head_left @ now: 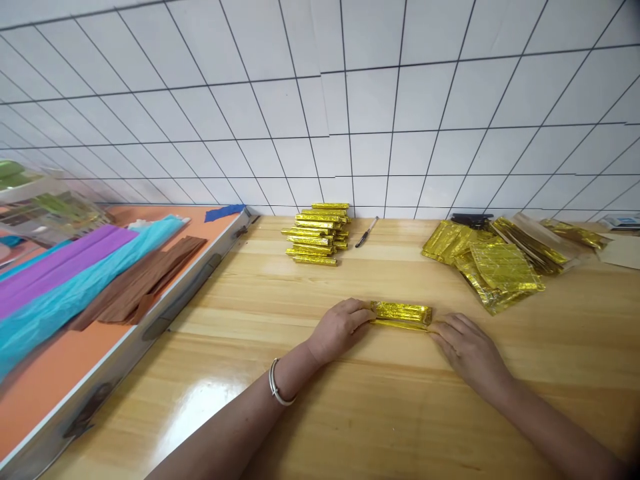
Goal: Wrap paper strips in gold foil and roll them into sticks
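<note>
A strip of shiny gold foil paper (403,313) lies on the wooden table, folded or partly rolled along its near edge. My left hand (343,327) pinches its left end, the fingers pressed together. At the opposite end, my right hand (467,347) grips the near right corner between thumb and fingers. Beyond my hands sits a stack of narrow gold foil rolls (317,233). To the right lies a loose pile of flat gold foil sheets (505,267), some overlapping.
A pen (367,232) lies near the tiled wall (375,100). At left, a raised-edge orange surface (150,340) bears purple paper (65,260), light blue paper (100,270) and brown paper (145,280). A clear container (55,207) stands behind them. A black clip (473,219) rests by the gold sheets.
</note>
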Available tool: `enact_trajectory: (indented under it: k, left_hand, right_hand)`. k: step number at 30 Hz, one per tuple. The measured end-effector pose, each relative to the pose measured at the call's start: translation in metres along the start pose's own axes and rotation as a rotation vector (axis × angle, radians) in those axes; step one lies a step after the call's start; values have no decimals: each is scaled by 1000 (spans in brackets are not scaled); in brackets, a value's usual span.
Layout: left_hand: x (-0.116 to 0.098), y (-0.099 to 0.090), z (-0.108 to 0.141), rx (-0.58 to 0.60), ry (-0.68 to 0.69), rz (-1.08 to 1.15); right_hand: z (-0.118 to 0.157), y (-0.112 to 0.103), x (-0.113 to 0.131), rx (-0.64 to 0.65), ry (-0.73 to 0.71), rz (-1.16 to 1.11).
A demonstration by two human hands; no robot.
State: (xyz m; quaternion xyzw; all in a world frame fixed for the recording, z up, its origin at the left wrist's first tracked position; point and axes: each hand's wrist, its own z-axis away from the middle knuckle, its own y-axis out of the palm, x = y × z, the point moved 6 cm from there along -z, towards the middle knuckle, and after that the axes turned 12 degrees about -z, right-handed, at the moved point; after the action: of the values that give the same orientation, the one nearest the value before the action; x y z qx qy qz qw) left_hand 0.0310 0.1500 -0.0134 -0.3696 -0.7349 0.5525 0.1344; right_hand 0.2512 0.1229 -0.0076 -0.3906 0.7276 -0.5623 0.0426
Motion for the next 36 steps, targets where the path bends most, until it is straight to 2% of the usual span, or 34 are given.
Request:
enact_trajectory:
  k: [7, 16, 21, 31, 36]
  left_hand:
    - [-8, -4, 5, 63, 26, -23]
    - [-10, -5, 17, 19, -54, -73]
    - [-12, -4, 19, 23, -54, -96]
    - [-13, -1, 21, 24, -213, -78]
    - [-15, -2, 18, 30, -233, -72]
  right_hand:
    - [2, 0, 2, 2, 7, -20]
    - [3, 3, 4, 23, 9, -35]
    - [3, 3, 4, -5, 19, -62]
    - [6, 6, -4, 21, 80, -137]
    - [6, 8, -7, 33, 129, -188]
